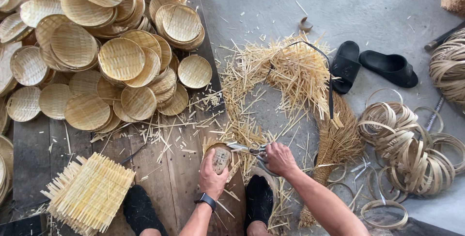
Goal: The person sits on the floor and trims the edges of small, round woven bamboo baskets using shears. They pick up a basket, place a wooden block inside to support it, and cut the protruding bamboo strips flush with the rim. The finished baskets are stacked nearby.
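My left hand presses down on a small round woven bamboo tray at the edge of the wooden platform. My right hand grips a pair of metal scissors, whose blades point left at the tray's rim. A dark watch sits on my left wrist. My two feet in black socks rest below the hands.
A big heap of finished round woven trays covers the platform's upper left. A stack of square woven mats lies at lower left. Bamboo offcuts, a straw broom, bamboo strip hoops and black slippers lie on the concrete floor.
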